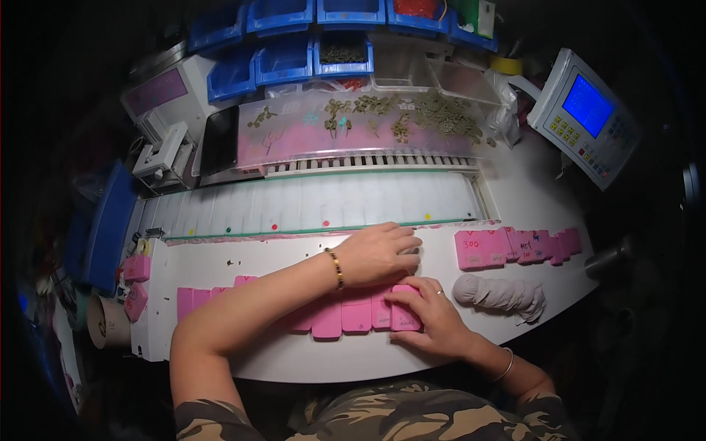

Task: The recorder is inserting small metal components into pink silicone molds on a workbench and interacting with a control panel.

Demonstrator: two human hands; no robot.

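Observation:
Along the near side of the white table, a row of pink boxes (pixel 357 316), some with handwriting, stands side by side. My right hand (pixel 441 320) grips the pink box (pixel 404 312) at the row's right end, thumb on the near side and fingers over its far side. My left forearm crosses over the row. Just beyond its right end rests my left hand (pixel 375 257), back up, fingers curled down toward the table. Whatever lies beneath those fingers is hidden. Both hands are close together, the left one farther off.
A grey-white cloth bundle (pixel 500 294) lies right of my right hand, with more pink boxes (pixel 507 248) behind it. Beyond stretches a long white tray (pixel 316 202) with green edges. Farther back are small dark-green pieces (pixel 448 114), blue bins (pixel 283 59) and a display (pixel 588 106).

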